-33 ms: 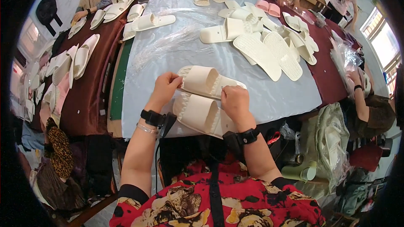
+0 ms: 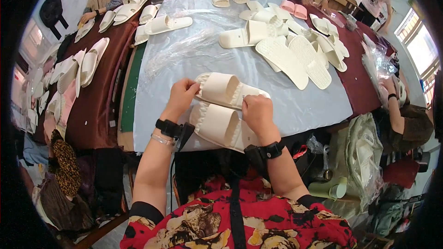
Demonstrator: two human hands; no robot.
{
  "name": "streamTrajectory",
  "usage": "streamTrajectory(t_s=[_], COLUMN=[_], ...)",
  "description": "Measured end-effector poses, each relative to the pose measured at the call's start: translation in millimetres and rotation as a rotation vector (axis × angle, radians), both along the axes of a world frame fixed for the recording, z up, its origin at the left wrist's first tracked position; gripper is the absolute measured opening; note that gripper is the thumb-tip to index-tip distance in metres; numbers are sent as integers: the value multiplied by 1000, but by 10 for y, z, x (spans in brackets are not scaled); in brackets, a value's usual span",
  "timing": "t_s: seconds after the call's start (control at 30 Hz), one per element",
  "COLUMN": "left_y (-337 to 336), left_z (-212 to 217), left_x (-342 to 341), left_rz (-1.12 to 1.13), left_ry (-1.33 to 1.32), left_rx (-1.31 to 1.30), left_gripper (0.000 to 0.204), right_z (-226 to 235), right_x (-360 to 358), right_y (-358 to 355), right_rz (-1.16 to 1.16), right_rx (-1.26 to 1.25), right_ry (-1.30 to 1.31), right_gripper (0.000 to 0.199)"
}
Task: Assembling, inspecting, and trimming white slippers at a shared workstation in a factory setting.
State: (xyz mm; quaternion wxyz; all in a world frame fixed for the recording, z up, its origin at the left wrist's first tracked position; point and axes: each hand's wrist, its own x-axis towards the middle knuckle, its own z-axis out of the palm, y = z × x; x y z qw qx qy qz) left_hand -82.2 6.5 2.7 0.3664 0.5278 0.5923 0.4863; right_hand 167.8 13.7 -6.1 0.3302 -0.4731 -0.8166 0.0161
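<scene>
Two cream open-toe slippers lie side by side at the table's near edge, toes to the left. My left hand (image 2: 182, 97) is closed in a pinch at the toe of the far slipper (image 2: 220, 87). At that slipper's heel end, my right hand (image 2: 259, 114) has its fingers curled down on the footbed edge. The near slipper (image 2: 216, 123) rests between my wrists, its heel partly covered by the black band on my right wrist. What exactly sits under my fingertips is hidden.
A pile of cream slippers (image 2: 281, 60), some soles up, covers the table's far right, with a pink pair (image 2: 294, 8) behind. Clear plastic film (image 2: 180, 50) lies at left. More slippers (image 2: 92, 62) line the brown-covered table. Several people work around; a green cup (image 2: 330, 189) is at lower right.
</scene>
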Motion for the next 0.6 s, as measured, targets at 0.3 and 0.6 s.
streamTrajectory(t_s=[0.3, 0.6], left_y=[274, 234], left_z=[-82, -204], left_x=[133, 127], left_rz=[-42, -182], left_ry=[-278, -539], left_rx=[-201, -274], left_gripper=[19, 19], right_z=[-15, -102], right_x=[-84, -271], right_y=[127, 328], right_rz=[67, 216], right_rx=[-25, 5], right_ry=[-164, 103], right_gripper=[10, 7])
